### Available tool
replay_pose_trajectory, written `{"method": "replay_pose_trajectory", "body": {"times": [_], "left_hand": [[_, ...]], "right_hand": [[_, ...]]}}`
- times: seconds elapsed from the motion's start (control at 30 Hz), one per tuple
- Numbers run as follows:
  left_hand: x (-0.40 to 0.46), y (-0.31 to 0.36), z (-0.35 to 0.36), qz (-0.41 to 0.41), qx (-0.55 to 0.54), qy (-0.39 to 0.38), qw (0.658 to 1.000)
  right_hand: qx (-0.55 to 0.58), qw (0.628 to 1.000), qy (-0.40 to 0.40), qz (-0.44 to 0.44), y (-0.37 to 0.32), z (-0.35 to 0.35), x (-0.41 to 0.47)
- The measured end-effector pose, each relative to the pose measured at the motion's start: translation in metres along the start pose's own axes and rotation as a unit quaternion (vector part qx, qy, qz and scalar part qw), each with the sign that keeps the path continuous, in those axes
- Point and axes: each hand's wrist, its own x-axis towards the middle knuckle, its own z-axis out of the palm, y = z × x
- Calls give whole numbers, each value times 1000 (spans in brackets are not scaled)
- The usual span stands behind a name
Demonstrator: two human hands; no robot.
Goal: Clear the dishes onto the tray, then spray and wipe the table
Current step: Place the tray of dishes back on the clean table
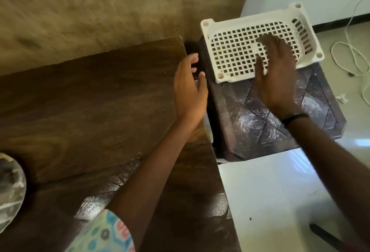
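The tray [258, 51], a white plastic lattice one, sits at about one o'clock on a dark stool [270, 115] beside the wooden table [90, 101]. My right hand [276, 75] hovers over it, fingers spread, holding nothing. My left hand [190, 91] curls over the table's edge, where something white shows; what it grips I cannot tell. I judge clearing is under way; a dish [10, 191] waits at eight o'clock. No readable writing.

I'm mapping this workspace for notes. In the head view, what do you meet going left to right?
Shiny round dish at the left edge → dark wooden table → left hand at the table's right edge → right hand over the white perforated tray → white cable on the floor.
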Motion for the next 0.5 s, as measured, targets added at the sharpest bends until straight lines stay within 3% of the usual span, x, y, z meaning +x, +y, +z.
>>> {"method": "replay_pose_trajectory", "body": {"times": [0.13, 0.5], "left_hand": [[-20, -23, -68, 20, 4, 38, 999], [-117, -148, -354, -66, 38, 239, 968]], "right_hand": [[74, 990, -61, -106, -102, 24, -29], [180, 938, -181, -236, -401, 89, -131]]}}
